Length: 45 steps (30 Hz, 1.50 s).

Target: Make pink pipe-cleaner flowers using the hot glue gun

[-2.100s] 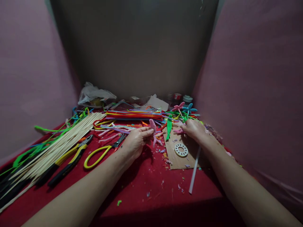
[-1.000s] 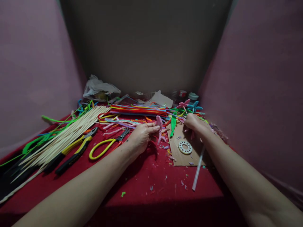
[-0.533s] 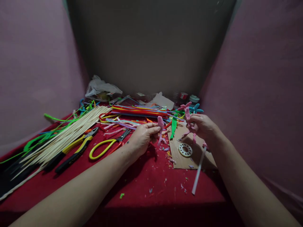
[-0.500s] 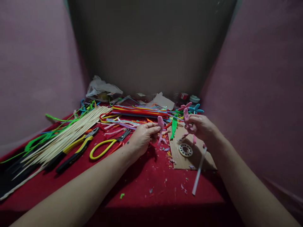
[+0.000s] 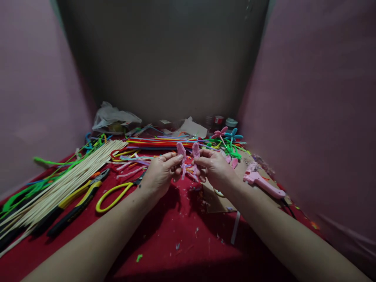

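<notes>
Pinched between thumb and fingers of my left hand point(image 5: 161, 174) is a pink pipe-cleaner petal point(image 5: 181, 149), its rounded end up and thin stem ends hanging down. A similar pink pipe-cleaner petal point(image 5: 195, 149) is gripped upright by my right hand point(image 5: 216, 166). The two petals are close side by side over the red cloth, with a small gap between their tops. Below my right hand lies a piece of cardboard point(image 5: 216, 201), partly hidden by the forearm. More pink petals point(image 5: 234, 163) show just beyond that hand.
Yellow-handled scissors point(image 5: 113, 197), pliers point(image 5: 79, 201) and a bundle of wooden skewers point(image 5: 73, 182) lie to the left. Pipe cleaners point(image 5: 164, 143) stretch across the back. At right are a pink glue gun point(image 5: 263, 184), its cord, and a clear glue stick point(image 5: 235, 229).
My hands have come together, the right moving left, bringing both petals side by side. The view has shifted right, so the glue gun now shows beside my right forearm.
</notes>
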Tool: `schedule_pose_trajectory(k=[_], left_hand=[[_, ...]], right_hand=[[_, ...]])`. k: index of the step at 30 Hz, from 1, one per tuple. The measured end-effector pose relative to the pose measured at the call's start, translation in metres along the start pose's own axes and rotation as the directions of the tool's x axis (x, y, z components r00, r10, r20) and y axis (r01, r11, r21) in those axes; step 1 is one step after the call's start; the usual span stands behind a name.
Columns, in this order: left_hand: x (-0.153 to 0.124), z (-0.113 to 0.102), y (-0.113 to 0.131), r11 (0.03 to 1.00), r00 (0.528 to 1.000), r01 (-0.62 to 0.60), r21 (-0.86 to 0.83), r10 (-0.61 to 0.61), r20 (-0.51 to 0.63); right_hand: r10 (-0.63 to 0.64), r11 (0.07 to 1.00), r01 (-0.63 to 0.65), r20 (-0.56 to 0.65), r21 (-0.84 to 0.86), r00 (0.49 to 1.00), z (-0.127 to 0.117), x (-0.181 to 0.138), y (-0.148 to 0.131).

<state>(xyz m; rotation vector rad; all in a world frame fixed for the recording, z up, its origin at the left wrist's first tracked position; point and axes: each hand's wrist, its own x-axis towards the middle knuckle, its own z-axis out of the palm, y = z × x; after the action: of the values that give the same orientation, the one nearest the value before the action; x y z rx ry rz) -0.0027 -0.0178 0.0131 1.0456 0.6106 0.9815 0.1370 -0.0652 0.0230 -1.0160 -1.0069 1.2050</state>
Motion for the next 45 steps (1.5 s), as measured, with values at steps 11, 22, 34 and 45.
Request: schedule_pose_trajectory(k=[11,22,34,45], left_hand=[[-0.002,0.000,-0.008,0.977,0.999,-0.033,0.209,0.038,-0.019],[-0.009,0.008,-0.001,0.842,0.985,-0.113,0.528,0.163,-0.049],[-0.008,0.007,-0.004,0.826,0.988,-0.120,0.550,0.154,-0.016],[-0.009,0.010,-0.002,0.789,0.981,-0.151,0.595,0.192,-0.006]], right_hand=[[-0.090,0.996,0.090,-0.004,-0.010,0.996,-0.008,0.002,0.016],[-0.163,0.971,0.147,-0.074,-0.187,0.984,-0.007,-0.002,0.016],[-0.291,0.898,0.247,-0.069,-0.363,0.954,-0.005,-0.003,0.018],[-0.349,0.841,0.289,-0.052,-0.457,0.936,-0.004,-0.006,0.018]])
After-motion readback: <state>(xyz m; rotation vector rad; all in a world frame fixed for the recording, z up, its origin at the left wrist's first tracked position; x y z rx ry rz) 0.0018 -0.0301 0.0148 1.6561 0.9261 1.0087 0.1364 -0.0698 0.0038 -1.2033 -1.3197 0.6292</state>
